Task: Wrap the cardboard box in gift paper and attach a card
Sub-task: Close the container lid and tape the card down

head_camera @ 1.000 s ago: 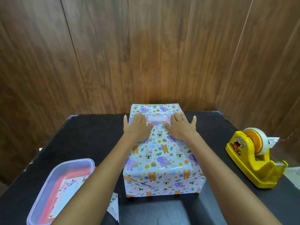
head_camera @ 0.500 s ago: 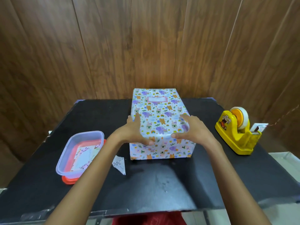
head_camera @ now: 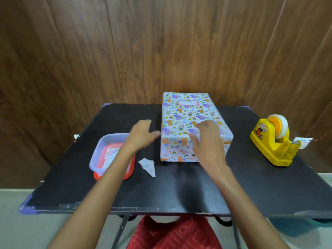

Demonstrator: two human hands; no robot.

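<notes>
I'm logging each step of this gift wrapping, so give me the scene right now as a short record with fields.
box: wrapped box, covered in animal-print paper, flat on the black table
card: pink-bordered card on the box's top, far end
left hand: fingers relaxed, beside the box's near left corner; contact unclear
right hand: fingers loose, over the box's near edge, blurred
tape: yellow tape dispenser right of the box
other: clear container left of the box; paper scrap between them

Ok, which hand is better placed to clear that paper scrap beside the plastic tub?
Left, probably. The left hand hovers open just beyond the paper scrap, on its side of the wrapped box; the right hand is over the box's near edge, farther away.
</notes>
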